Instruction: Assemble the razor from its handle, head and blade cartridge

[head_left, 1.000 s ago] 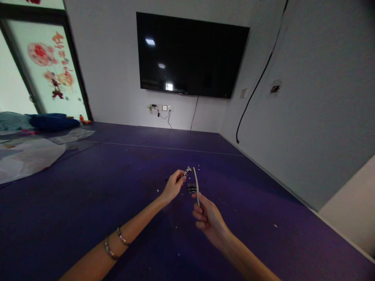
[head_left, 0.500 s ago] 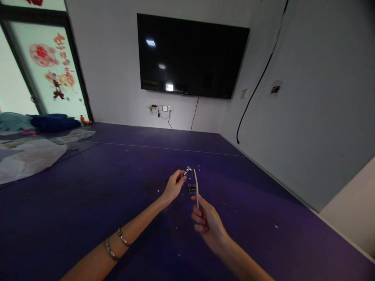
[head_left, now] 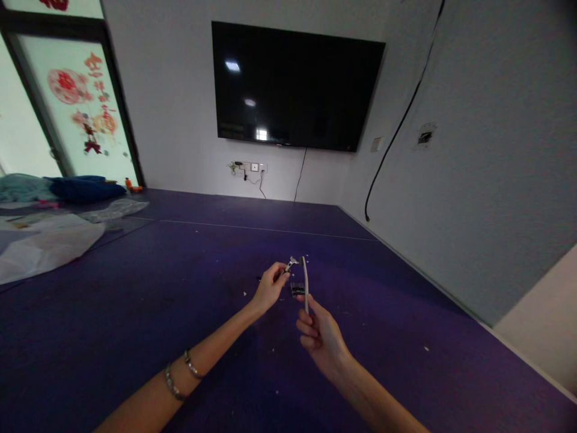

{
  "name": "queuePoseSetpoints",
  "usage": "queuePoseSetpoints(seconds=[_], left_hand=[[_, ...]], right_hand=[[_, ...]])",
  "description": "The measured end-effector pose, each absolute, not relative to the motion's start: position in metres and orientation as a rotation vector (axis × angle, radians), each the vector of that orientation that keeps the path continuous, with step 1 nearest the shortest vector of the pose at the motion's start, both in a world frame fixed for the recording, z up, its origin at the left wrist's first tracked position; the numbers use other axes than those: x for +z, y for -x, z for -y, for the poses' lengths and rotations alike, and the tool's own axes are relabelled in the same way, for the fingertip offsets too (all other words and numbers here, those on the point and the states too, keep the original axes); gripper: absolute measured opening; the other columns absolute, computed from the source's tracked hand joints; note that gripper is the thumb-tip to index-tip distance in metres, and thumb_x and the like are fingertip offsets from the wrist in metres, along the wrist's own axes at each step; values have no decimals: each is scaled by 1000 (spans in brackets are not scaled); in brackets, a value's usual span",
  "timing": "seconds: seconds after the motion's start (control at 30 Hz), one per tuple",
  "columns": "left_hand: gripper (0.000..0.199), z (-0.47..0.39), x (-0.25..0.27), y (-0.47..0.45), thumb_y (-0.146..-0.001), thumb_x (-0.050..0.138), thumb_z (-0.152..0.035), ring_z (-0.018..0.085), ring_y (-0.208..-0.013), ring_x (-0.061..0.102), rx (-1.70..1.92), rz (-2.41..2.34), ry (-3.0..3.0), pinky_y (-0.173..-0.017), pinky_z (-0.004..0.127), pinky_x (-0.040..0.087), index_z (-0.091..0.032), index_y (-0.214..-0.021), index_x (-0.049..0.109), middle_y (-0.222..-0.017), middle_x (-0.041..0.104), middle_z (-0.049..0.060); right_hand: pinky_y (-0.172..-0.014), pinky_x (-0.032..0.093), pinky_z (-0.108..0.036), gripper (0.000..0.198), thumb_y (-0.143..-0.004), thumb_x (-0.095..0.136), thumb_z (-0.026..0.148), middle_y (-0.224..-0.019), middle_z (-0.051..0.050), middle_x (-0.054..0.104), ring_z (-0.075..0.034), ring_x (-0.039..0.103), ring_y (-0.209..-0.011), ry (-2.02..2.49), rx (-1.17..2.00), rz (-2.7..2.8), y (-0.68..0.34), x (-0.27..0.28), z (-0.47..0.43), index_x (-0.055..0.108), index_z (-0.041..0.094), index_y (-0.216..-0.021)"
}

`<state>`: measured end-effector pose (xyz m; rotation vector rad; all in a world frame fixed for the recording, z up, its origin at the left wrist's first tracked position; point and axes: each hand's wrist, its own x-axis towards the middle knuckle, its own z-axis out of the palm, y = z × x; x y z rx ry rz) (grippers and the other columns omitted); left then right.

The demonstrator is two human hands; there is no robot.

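My left hand (head_left: pixel 269 290) is closed around the handle of a razor (head_left: pixel 292 263), its silvery head pointing up and to the right. Pinched upright in my right hand (head_left: pixel 323 340) is a pale toothbrush (head_left: pixel 306 279). The brush's dark bristles face left, close to the razor head; whether they touch is too small to tell. Below and between the two, a small dark case with clear edges (head_left: pixel 296 289) lies on the purple floor (head_left: pixel 216 337), partly covered by the toothbrush and right fingers.
Small white scraps dot the floor. Plastic sheeting (head_left: pixel 54 246) and a blue cloth bundle (head_left: pixel 88 188) lie at the left, by the door. A black cable (head_left: pixel 399 132) hangs down the right wall. A television (head_left: pixel 297 90) is mounted ahead, above wall sockets (head_left: pixel 255 168).
My right hand has shifted the toothbrush slightly up and to the right, so its head stands a little higher. The left hand keeps its hold on the razor, nearly unmoved.
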<state>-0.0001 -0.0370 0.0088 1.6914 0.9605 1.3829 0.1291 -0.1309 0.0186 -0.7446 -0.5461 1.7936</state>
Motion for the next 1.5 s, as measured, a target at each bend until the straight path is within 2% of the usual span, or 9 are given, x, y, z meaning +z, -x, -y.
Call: queuePoseSetpoints(seconds=[0.7, 0.93, 1.5], left_hand=[[10, 37, 6, -1, -77, 52, -25, 9, -54, 43, 1436, -941, -1657, -54, 21, 36, -17, -82, 52, -60, 46, -5], [9, 37, 6, -1, -77, 52, -24, 9, -53, 42, 1432, -921, -1654, -53, 21, 36, -17, -81, 51, -59, 44, -5], [10, 36, 7, 0, -76, 53, -26, 9, -54, 42, 1448, -919, -1636, -52, 20, 36, -17, -81, 51, -60, 45, -5]], right_hand=[[-37, 3, -16, 34, -67, 67, 42, -46, 11, 32, -1, 18, -37, 769, 1787, 550, -117, 17, 141, 53, 19, -88], [-37, 3, -14, 29, -68, 67, 36, -47, 11, 32, 0, 17, -37, 683, 1794, 506, -119, 25, 132, 53, 18, -87], [-36, 2, -14, 28, -70, 65, 37, -47, 10, 32, 0, 17, -36, 662, 1867, 469, -114, 22, 140, 52, 18, -87]])
